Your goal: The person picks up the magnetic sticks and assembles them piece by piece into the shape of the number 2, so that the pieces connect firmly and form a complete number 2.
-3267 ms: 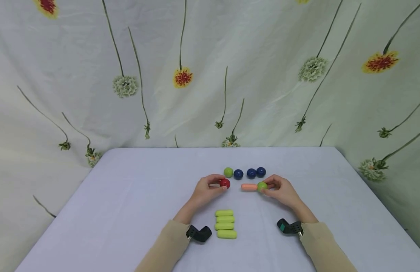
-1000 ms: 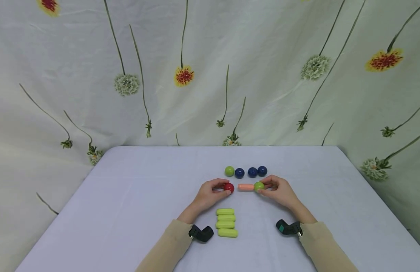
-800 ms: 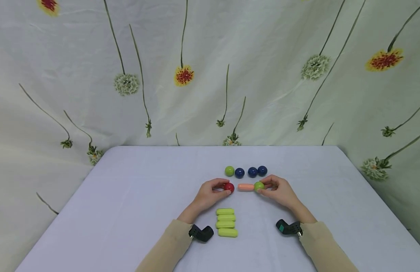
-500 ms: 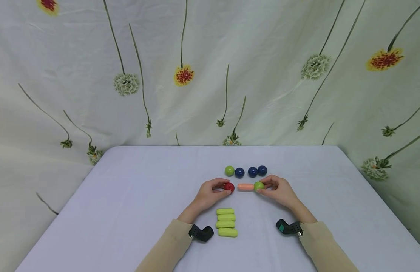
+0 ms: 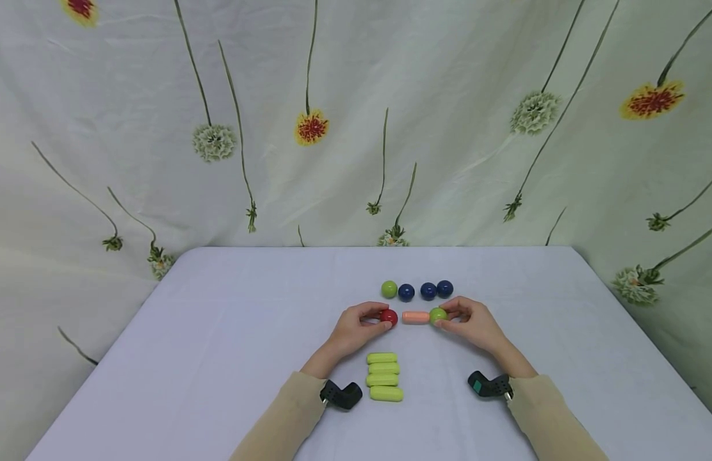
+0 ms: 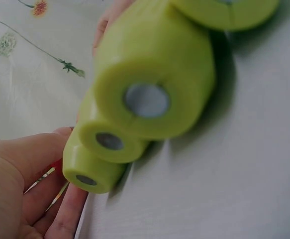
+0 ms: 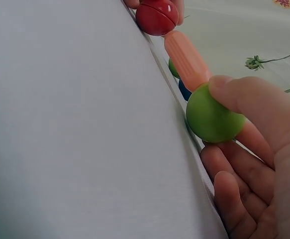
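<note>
My left hand [image 5: 353, 331] pinches a red ball [image 5: 388, 317] between thumb and fingers, low over the table. In my right hand [image 5: 476, 325] a green ball [image 7: 214, 115] is pinched the same way. An orange rod [image 5: 415, 317] lies end-on against that green ball and points toward the red one. A narrow gap separates the rod's free end from the red ball in the head view. Most of the red ball is hidden in the left wrist view, behind several yellow-green rods [image 6: 154, 74] whose ends show grey round metal faces.
Behind the hands stand another green ball [image 5: 389, 289] and three dark blue balls [image 5: 428, 291] in a loose row. Nearer the body, the yellow-green rods [image 5: 383, 380] lie stacked side by side. A flowered cloth [image 5: 448, 128] hangs beyond the white table's [image 5: 218, 352] far edge.
Over three seconds my left hand has brought the red ball rightward, and my right hand has shifted the green ball and orange rod slightly left. The gap has narrowed; lately both hands stay almost still.
</note>
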A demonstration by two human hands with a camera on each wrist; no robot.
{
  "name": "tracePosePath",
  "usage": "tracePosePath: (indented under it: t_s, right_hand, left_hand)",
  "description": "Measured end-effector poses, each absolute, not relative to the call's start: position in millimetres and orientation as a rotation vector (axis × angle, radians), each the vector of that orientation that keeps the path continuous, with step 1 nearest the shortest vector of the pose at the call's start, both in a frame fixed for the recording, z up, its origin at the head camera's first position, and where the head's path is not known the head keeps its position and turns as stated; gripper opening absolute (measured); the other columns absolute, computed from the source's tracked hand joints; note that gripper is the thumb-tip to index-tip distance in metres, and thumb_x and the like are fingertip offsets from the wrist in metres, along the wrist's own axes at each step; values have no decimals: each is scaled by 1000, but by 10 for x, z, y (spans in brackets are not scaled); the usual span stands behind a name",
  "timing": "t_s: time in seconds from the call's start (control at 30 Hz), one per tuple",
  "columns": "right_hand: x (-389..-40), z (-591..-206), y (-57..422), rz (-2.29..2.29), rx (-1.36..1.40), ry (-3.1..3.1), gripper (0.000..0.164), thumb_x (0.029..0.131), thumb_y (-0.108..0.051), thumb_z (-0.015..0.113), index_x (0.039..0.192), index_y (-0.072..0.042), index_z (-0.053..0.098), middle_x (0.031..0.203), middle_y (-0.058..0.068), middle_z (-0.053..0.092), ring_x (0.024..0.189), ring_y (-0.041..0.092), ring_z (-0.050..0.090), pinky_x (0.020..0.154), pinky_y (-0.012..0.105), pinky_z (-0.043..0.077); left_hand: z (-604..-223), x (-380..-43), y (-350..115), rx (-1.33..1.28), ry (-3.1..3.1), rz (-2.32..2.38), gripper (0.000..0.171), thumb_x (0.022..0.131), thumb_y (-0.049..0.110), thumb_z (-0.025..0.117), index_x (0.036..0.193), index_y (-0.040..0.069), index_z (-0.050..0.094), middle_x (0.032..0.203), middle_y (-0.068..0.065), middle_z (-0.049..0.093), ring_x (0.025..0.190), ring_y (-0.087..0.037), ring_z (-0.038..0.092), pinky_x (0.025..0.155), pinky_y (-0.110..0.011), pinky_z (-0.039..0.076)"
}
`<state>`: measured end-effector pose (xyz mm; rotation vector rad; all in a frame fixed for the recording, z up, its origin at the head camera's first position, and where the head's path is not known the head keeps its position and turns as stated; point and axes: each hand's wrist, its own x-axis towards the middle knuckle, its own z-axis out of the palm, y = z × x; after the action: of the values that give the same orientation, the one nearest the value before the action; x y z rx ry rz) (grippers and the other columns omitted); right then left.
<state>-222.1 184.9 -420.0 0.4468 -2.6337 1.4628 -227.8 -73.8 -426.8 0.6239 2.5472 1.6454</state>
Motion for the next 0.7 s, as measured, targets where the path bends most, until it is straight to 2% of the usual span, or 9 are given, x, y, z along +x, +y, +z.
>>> tracePosePath:
  t_s: [0.17, 0.37, 0.57, 0.7]
  right_hand:
    - [-2217, -4194, 1848, 1455, 453, -2638, 24, 79, -7, 74, 99, 5, 66, 88, 14, 67, 80, 23, 60, 64, 23, 45]
    - [-2266, -4261, 1877, 1467, 462, -2635, 25, 79, -7, 73, 99, 5, 65, 88, 15, 67, 79, 22, 60, 64, 24, 45]
    - [-2443, -4544, 1981, 1476, 441, -2633, 27, 78, -14, 76, 100, -2, 67, 88, 7, 67, 79, 16, 60, 64, 23, 45]
    - [-2482, -4594, 2007, 1494, 447, -2618, 28, 77, -19, 78, 100, -5, 68, 87, 2, 67, 78, 12, 60, 65, 24, 46]
  left_hand:
    - [-4499, -2426, -760, 619, 2551, 1657, 37, 86, 13, 69, 119, -1, 61, 110, -13, 65, 102, -26, 60, 81, -31, 51]
    - [-4556, -2462, -784, 630, 2521, 1685, 38, 85, 19, 70, 119, 3, 62, 113, -8, 65, 102, -21, 61, 82, -26, 50]
    - [-4551, -2460, -784, 629, 2521, 1684, 38, 85, 20, 70, 118, 4, 63, 112, -7, 65, 102, -21, 61, 82, -27, 50]
    - [-4560, -2463, -777, 622, 2550, 1665, 36, 85, 17, 70, 118, 4, 63, 112, -8, 65, 102, -22, 61, 83, -31, 51]
